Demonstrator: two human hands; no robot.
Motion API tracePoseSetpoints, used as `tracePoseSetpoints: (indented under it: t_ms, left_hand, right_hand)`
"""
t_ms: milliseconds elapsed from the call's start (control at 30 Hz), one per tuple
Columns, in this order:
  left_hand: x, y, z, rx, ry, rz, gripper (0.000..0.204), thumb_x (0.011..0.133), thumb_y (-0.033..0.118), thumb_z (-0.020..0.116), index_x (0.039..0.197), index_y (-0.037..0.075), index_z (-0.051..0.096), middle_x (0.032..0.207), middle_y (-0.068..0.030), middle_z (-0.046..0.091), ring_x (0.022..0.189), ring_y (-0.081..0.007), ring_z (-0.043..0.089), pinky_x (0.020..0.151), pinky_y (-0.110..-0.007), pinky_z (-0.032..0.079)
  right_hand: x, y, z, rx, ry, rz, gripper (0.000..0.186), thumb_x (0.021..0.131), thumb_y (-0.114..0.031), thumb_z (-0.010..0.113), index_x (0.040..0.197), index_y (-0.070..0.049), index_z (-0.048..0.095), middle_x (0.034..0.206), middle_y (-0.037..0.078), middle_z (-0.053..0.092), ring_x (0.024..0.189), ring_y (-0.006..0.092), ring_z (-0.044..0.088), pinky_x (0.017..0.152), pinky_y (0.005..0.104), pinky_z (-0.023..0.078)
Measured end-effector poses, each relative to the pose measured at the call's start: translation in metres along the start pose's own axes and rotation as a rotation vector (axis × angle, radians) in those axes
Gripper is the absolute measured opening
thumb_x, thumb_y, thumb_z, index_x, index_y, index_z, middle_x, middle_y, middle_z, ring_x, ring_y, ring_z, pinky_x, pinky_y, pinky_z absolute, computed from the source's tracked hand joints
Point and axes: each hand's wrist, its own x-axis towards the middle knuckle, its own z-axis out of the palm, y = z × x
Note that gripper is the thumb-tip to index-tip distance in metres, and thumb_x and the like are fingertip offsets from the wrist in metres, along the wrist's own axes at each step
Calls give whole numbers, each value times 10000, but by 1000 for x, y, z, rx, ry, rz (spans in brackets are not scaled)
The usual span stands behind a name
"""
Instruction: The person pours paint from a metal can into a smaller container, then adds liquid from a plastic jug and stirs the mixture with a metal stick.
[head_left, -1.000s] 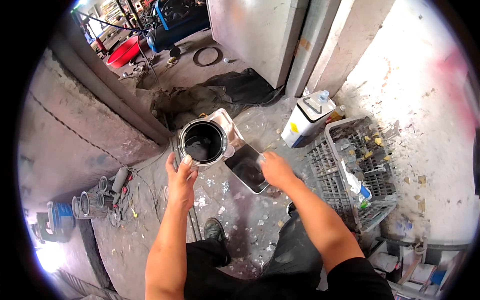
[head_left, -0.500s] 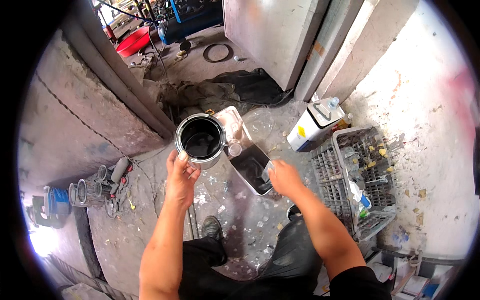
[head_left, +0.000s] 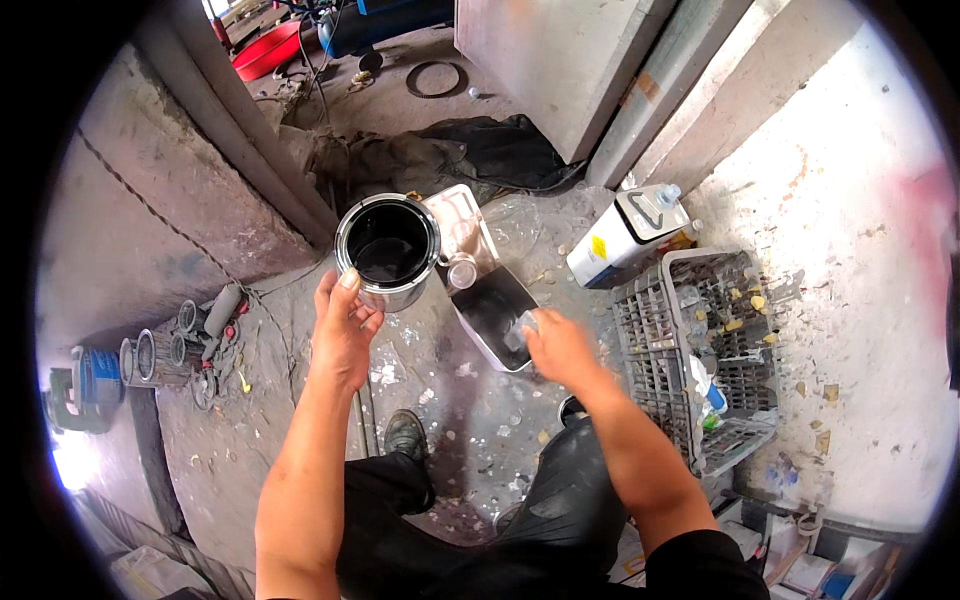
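Note:
My left hand (head_left: pixel 345 335) grips an open round metal can (head_left: pixel 428 275) from below its near side, thumb up at the rim. Glossy black liquid, like paint, shows inside the can, which is held roughly level. To the right, my right hand (head_left: pixel 560 348) is closed on a small translucent, pale piece (head_left: pixel 519 332), its kind not clear. That piece is over the opening of a rectangular tin (head_left: pixel 480 342) with a dark inside. The tin stands on the floor, its white top part (head_left: pixel 458 222) reaching back beside the can, with a round clear cap-like piece (head_left: pixel 461 272) between.
A white rectangular jug (head_left: pixel 625 235) and a grey plastic crate (head_left: pixel 655 350) with scraps stand along the right wall. Several mesh-sided cups (head_left: pixel 160 357) and a blue container (head_left: pixel 98 375) lie left. Dark cloth (head_left: pixel 490 150) covers the doorway floor. My shoe (head_left: pixel 405 435) is below.
The whole view has shifted a little. The translucent piece in my right hand has moved slightly further in over the tin's opening. My left hand still holds the can beside the tin.

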Motion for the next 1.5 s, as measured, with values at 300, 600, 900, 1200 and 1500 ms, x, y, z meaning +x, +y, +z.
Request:
tracePoseSetpoints:
  t_ms: [300, 600, 900, 1200, 1500]
  left_hand:
    - [1, -2, 6, 9, 0, -9, 779, 778, 520, 724, 1370, 156, 374, 1051, -48, 524, 912, -161, 510, 856, -351, 443]
    - [6, -5, 11, 9, -7, -27, 784, 773, 525, 724, 1376, 162, 380, 1057, -50, 520, 915, -166, 511, 861, -348, 444]
    - [7, -1, -6, 24, 13, -14, 828, 767, 531, 727, 1407, 165, 351, 1097, -69, 526, 945, -183, 518, 859, -349, 446]
    - [5, -2, -5, -5, -14, -1, 847, 793, 487, 720, 1439, 146, 291, 1008, -32, 544, 903, -162, 541, 855, -360, 458]
    - [6, -6, 1, -26, -135, 2, 855, 809, 478, 699, 1459, 149, 252, 1111, -34, 533, 973, -168, 533, 913, -381, 432]
  right_hand:
    - [22, 17, 2, -19, 138, 16, 245, 913, -194, 544, 1057, 1, 581, 999, 212, 618, 922, 421, 600, 781, 497, 483]
    - [26, 8, 16, 83, 203, -22, 247, 923, -194, 533, 1055, 12, 570, 1045, 214, 605, 933, 436, 595, 805, 489, 485]
    - [1, -2, 4, 82, 48, 88, 278, 914, -173, 527, 1095, 32, 576, 1059, 242, 610, 994, 434, 582, 853, 493, 471]
    - [27, 12, -8, -3, 77, 135, 321, 915, -185, 514, 1102, 72, 562, 1064, 269, 616, 988, 448, 585, 868, 493, 470]
    - [29, -5, 7, 41, 152, 36, 244, 933, -181, 492, 1061, 13, 567, 1071, 239, 603, 964, 435, 587, 823, 492, 483]
